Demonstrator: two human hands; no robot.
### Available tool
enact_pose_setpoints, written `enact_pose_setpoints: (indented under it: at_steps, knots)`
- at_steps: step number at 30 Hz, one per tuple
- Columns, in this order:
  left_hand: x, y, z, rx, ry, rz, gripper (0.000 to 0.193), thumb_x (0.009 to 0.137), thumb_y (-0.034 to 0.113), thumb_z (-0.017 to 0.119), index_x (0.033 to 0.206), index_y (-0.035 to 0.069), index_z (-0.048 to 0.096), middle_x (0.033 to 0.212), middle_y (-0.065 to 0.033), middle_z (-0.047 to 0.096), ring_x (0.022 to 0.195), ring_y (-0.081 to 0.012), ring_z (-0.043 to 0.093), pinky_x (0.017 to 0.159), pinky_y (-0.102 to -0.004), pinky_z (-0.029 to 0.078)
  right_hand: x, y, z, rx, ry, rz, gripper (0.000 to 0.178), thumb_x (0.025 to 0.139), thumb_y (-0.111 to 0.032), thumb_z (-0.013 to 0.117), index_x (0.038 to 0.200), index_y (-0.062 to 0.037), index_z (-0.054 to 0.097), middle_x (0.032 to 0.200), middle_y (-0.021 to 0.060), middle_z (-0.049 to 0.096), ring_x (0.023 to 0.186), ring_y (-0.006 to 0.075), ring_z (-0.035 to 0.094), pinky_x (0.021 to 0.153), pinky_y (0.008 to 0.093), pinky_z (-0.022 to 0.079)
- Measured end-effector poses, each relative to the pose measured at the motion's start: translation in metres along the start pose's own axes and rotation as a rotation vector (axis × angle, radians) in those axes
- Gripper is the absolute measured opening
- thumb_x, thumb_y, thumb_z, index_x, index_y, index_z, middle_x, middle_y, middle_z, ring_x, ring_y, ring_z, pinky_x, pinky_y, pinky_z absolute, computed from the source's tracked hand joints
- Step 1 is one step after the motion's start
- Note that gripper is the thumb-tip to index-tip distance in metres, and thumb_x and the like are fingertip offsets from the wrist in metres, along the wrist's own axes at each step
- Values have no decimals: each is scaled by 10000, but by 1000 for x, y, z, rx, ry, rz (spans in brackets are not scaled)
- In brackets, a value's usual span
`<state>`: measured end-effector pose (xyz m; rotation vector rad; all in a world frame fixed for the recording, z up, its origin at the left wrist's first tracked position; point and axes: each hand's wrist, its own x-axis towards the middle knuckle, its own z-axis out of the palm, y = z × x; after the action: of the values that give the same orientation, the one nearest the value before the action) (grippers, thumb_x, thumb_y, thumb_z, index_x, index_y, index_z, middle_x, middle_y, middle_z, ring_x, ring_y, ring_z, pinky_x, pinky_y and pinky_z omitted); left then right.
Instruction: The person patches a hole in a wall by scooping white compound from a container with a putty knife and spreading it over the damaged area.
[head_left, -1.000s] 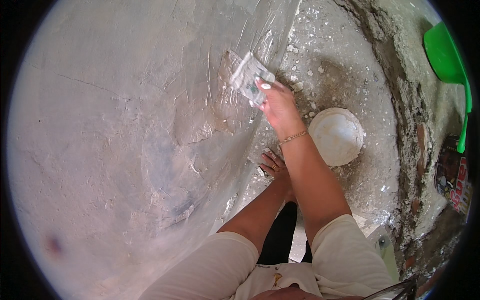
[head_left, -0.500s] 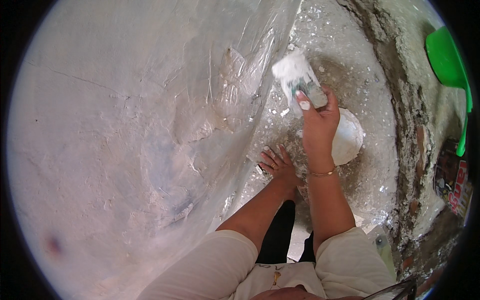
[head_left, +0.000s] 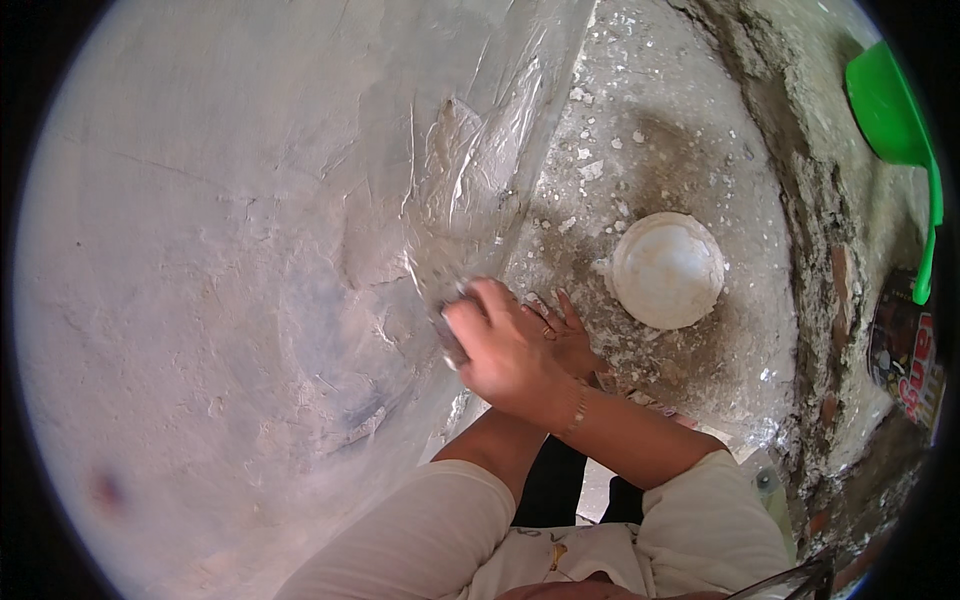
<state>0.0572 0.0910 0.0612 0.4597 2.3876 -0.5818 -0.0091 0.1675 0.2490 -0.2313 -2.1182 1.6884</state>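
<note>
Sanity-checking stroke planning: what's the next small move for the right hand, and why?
I'd probably sweep the flat tool away from the body, over the shiny, ridged patch on the wall. The right hand grips it low along the wall, and that patch looks uneven. Blur hides the tool's exact angle.

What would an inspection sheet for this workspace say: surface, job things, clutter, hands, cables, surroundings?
Surface: plastered surface, grey, uneven, with shiny ridges.
Job things: flat tool, blurred and mostly hidden; round whitish container on the rough floor.
Clutter: pale flakes scattered on the floor.
Grip: right hand closed on the tool at the plastered surface; left hand has spread fingers, partly behind the right arm.
Cables: nothing seen.
Surroundings: green dipper and dark printed container at far right.
</note>
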Motion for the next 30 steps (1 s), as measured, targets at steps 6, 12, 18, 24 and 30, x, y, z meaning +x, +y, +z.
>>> enact_pose_setpoints:
  at_steps: [6, 12, 18, 24, 30]
  knots:
    - [5, -8, 18, 51, 202, 2, 1290, 657, 537, 773, 1499, -28, -27, 1511, -387, 45, 1395, -572, -19, 1115, -658, 85, 4, 20, -37, 11, 93, 105, 374, 738, 21, 629, 1072, -10, 464, 995, 224, 521, 920, 408, 570, 822, 451, 465]
    - [4, -9, 9, 24, 68, 27, 1313, 634, 533, 787, 1500, -22, -29, 1511, -387, 44, 1397, -567, -15, 1116, -657, 84, 69, 58, -23, -138, 308, 276, 256, 822, 20, 524, 1065, 14, 442, 1046, 244, 501, 964, 445, 524, 824, 505, 438]
    - [1, -10, -1, 10, -45, 44, 1336, 611, 529, 802, 1502, -16, -32, 1511, -387, 44, 1399, -563, -11, 1117, -656, 84, 42, 37, 5, -65, 117, 140, 231, 860, -7, 462, 1085, 26, 424, 1082, 279, 513, 980, 473, 520, 854, 511, 442]
    - [2, -13, 16, 36, 131, 17, 1360, 588, 525, 816, 1504, -10, -35, 1511, -388, 44, 1401, -559, -7, 1117, -654, 83, -17, 8, -18, 142, 30, 135, 418, 791, 106, 472, 1197, 26, 416, 1127, 265, 536, 963, 423, 579, 839, 451, 472]
    - [3, -15, 18, 49, 178, 16, 1384, 565, 522, 831, 1505, -4, -37, 1510, -388, 43, 1404, -554, -3, 1118, -653, 82, 32, 20, -21, 277, 260, 107, 566, 786, 154, 474, 1328, 33, 364, 1296, 284, 487, 1140, 394, 561, 917, 408, 474]
